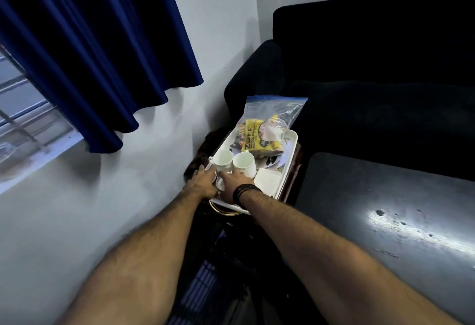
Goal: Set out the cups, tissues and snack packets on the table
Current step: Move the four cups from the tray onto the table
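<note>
A white tray [291, 142] rests on a small dark stand in the corner. In it stand two white cups [223, 158] [243, 162], with another cup partly hidden under my hands. Behind them leans a clear zip bag [280, 111] holding yellow snack packets [257, 133]. A white tissue stack [267, 180] lies at the tray's near right. My left hand [203, 179] reaches onto the tray's near left, fingers on a cup there. My right hand [235, 182], with a black wristband, lies over the near cups. Whether either hand grips anything is hidden.
A dark glossy table [385, 222] fills the right foreground. A dark blue sofa [372, 67] stands behind the tray. A blue curtain [90, 42] and a window are on the left wall. The dark stand has a gold handle [226, 212] at its front.
</note>
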The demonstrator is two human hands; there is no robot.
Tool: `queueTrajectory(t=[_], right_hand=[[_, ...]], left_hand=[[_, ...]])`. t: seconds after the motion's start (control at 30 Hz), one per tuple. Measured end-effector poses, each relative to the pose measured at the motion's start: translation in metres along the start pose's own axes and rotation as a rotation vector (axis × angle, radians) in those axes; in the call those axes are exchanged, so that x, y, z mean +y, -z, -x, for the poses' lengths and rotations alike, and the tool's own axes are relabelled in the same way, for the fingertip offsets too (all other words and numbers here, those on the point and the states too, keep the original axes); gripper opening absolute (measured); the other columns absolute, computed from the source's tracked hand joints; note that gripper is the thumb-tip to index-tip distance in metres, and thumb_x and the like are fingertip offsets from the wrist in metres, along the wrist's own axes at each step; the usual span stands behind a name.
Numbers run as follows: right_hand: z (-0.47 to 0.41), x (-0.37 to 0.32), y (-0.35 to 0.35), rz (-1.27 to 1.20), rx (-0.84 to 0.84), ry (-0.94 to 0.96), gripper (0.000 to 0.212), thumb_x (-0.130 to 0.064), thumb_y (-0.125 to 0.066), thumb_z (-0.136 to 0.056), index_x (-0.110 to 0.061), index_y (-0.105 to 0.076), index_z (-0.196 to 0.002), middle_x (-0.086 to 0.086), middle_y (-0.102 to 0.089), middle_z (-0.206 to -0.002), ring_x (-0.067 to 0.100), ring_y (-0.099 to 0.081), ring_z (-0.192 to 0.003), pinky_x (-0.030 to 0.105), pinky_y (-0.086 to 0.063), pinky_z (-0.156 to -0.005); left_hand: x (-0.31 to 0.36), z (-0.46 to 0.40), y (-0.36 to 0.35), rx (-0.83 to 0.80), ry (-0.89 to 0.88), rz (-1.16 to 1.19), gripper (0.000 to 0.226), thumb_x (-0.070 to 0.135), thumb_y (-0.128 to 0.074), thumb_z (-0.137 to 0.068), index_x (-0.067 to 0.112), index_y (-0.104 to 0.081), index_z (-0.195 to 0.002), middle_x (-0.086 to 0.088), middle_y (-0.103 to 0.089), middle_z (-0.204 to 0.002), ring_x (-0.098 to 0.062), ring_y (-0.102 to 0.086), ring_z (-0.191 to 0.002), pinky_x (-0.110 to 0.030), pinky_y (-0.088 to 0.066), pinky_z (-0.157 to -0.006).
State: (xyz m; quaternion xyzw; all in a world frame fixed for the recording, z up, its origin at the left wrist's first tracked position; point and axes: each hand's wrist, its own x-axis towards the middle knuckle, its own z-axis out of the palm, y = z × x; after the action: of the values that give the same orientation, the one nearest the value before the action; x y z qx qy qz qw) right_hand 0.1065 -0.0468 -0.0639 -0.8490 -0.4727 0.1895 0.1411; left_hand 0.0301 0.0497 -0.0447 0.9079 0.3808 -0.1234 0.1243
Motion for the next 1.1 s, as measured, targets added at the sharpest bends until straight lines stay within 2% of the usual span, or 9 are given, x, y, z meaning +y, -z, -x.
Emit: queueTrajectory(t=[0.13, 0.23, 0.33, 0.47, 0.6, 0.77, 0.9, 1.1], right_hand=[[-0.002, 0.004, -0.009, -0.002, 0.041, 0.004, 0.071, -0.035, -0.068, -0.082, -0.029, -0.031, -0.141, 0.019, -0.040, -0.134, 0.040, -0.054, -0.116, 0.046, -0.049, -0.087], [0.006, 0.008, -0.011, -0.011, 0.079, 0.044, 0.077, -0.037, -0.069, -0.080, -0.031, -0.026, -0.144, 0.021, -0.043, -0.131, 0.042, -0.058, -0.109, 0.046, -0.049, -0.083], [0.019, 0.011, -0.009, -0.045, 0.124, 0.107, 0.073, -0.039, -0.067, -0.080, -0.028, -0.028, -0.142, 0.020, -0.048, -0.126, 0.042, -0.060, -0.106, 0.047, -0.050, -0.081], [0.040, 0.015, 0.013, -0.134, 0.243, 0.134, 0.058, -0.044, -0.065, -0.078, -0.029, -0.037, -0.127, 0.013, -0.050, -0.114, 0.040, -0.062, -0.095, 0.045, -0.051, -0.074], [0.062, 0.043, 0.053, -0.092, 0.326, 0.124, 0.056, -0.037, -0.065, -0.079, -0.031, -0.037, -0.127, 0.011, -0.047, -0.121, 0.037, -0.063, -0.093, 0.042, -0.052, -0.073], [0.112, 0.119, 0.101, -0.074, 0.398, -0.043, 0.054, -0.034, -0.067, -0.079, -0.030, -0.041, -0.126, 0.010, -0.044, -0.122, 0.039, -0.064, -0.092, 0.038, -0.049, -0.073], [0.166, 0.194, 0.114, -0.081, 0.442, -0.202, 0.045, -0.041, -0.060, -0.085, -0.031, -0.043, -0.125, 0.008, -0.045, -0.119, 0.037, -0.064, -0.091, 0.039, -0.051, -0.073], [0.240, 0.297, 0.105, -0.029, 0.388, -0.408, 0.045, -0.040, -0.059, -0.087, -0.030, -0.045, -0.128, 0.010, -0.046, -0.123, 0.036, -0.062, -0.101, 0.043, -0.054, -0.084]], left_hand=[[-0.006, -0.002, -0.003, 0.016, -0.009, 0.023, 0.073, 0.017, -0.062, -0.083, 0.032, -0.034, -0.148, -0.021, -0.043, -0.132, -0.043, -0.046, -0.129, -0.050, -0.044, -0.105], [-0.004, 0.008, -0.006, 0.090, 0.011, 0.041, 0.058, 0.012, -0.058, -0.084, 0.033, -0.046, -0.136, -0.016, -0.043, -0.126, -0.040, -0.048, -0.123, -0.049, -0.047, -0.099], [0.003, 0.022, -0.006, 0.142, 0.032, 0.033, 0.061, 0.007, -0.058, -0.084, 0.033, -0.043, -0.137, -0.013, -0.038, -0.131, -0.037, -0.042, -0.127, -0.049, -0.045, -0.097], [0.016, 0.041, 0.007, 0.276, 0.019, 0.002, 0.061, 0.015, -0.059, -0.083, 0.033, -0.042, -0.139, -0.014, -0.039, -0.132, -0.036, -0.042, -0.126, -0.048, -0.045, -0.097], [0.052, 0.060, 0.023, 0.362, -0.061, -0.002, 0.061, 0.021, -0.060, -0.085, 0.031, -0.040, -0.142, -0.015, -0.039, -0.130, -0.037, -0.044, -0.124, -0.048, -0.047, -0.094], [0.129, 0.082, 0.017, 0.387, -0.210, 0.003, 0.050, 0.035, -0.057, -0.090, 0.028, -0.043, -0.138, -0.019, -0.043, -0.133, -0.041, -0.049, -0.122, -0.049, -0.045, -0.094], [0.202, 0.098, -0.010, 0.311, -0.303, 0.032, 0.046, 0.040, -0.054, -0.091, 0.026, -0.046, -0.134, -0.022, -0.047, -0.129, -0.042, -0.053, -0.118, -0.047, -0.048, -0.094], [0.301, 0.117, -0.071, 0.173, -0.419, 0.057, 0.045, 0.039, -0.051, -0.092, 0.026, -0.045, -0.134, -0.016, -0.046, -0.127, -0.036, -0.052, -0.117, -0.046, -0.047, -0.095]])
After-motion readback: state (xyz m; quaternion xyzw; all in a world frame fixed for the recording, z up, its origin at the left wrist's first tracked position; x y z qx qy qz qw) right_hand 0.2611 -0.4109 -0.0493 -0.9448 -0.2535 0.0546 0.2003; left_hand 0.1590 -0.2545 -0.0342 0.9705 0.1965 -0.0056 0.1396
